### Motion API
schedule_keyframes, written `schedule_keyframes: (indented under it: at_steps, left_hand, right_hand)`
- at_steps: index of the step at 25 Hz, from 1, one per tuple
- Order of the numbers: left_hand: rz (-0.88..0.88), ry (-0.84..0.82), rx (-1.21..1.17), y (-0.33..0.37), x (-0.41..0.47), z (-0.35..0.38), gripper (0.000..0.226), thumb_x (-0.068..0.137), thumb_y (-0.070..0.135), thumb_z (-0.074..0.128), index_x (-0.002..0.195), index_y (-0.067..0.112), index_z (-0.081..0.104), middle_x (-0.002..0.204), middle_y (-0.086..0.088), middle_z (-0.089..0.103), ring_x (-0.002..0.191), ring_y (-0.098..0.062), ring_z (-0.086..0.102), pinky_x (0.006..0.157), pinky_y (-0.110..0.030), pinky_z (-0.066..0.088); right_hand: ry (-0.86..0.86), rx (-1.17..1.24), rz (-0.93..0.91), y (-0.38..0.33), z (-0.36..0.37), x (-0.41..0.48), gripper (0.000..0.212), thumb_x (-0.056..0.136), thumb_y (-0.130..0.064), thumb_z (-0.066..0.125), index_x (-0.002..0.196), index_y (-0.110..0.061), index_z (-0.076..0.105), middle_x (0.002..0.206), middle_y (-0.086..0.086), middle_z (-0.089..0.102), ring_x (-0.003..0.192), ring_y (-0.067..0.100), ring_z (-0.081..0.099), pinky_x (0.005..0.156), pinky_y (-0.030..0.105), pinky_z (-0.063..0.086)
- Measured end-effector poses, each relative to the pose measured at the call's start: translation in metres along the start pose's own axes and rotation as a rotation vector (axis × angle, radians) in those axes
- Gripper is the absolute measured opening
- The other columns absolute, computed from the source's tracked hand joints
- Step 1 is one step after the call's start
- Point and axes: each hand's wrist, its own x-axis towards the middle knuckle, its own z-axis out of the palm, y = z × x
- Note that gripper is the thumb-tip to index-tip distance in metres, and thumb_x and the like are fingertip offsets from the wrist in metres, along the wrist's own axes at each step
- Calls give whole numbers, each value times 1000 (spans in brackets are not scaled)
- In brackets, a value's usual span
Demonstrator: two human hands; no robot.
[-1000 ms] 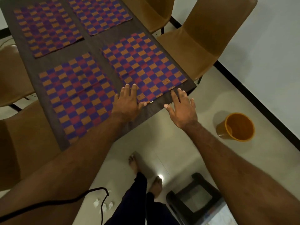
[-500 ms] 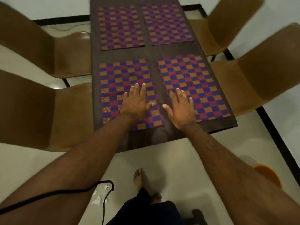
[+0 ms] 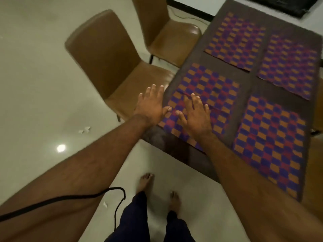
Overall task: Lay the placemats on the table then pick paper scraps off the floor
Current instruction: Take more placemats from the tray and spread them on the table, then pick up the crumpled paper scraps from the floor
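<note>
Several checkered placemats in purple, red and orange lie on the dark table [image 3: 244, 91]. The near-left placemat [image 3: 209, 88] is under my right hand [image 3: 195, 116], which rests flat on it with straight fingers. My left hand [image 3: 152, 105] is spread flat just past the table's left edge, above a chair seat, its thumb at the mat's corner. The near-right placemat [image 3: 269, 142] lies flat beside my right forearm. White paper scraps [image 3: 84, 130] lie on the floor to the left, and one more scrap [image 3: 104, 204] shows beside my left arm.
Two brown chairs [image 3: 111, 63] [image 3: 171, 35] stand along the table's left side. A black cable [image 3: 115, 198] hangs across my left arm. My bare feet [image 3: 145, 180] stand on the pale floor before the table's near corner.
The view has swung to the left. Both hands have slid left across the table: the right one from the right mat onto the near-left mat, the left one past the table's edge.
</note>
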Motion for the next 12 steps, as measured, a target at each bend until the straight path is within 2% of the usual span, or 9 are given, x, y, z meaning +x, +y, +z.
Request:
schedule_keyframes:
  at_steps: [2, 7, 12]
  left_hand:
    - [-103, 7, -3, -16, -28, 9, 90, 99, 66, 39, 164, 12, 9, 168, -21, 16, 155, -37, 18, 121, -57, 24]
    - [-375, 13, -24, -67, -117, 43, 87, 100, 66, 36, 164, 14, 9, 169, -20, 17, 155, -38, 19, 120, -57, 24]
    - [-619, 0, -64, -121, -217, 79, 86, 101, 67, 33, 165, 17, 5, 171, -18, 11, 156, -38, 15, 122, -57, 22]
  right_hand:
    - [7, -6, -102, -16, 13, -4, 65, 99, -61, 34, 150, -21, 37, 159, 14, 34, 146, 34, 32, 112, 63, 31]
    - [-38, 14, -407, -78, 48, -16, 63, 100, -58, 39, 149, -19, 35, 158, 14, 33, 147, 34, 30, 115, 58, 30]
    - [-208, 79, -652, -168, 83, -38, 66, 101, -56, 37, 156, -21, 26, 163, 13, 24, 150, 32, 20, 121, 53, 19]
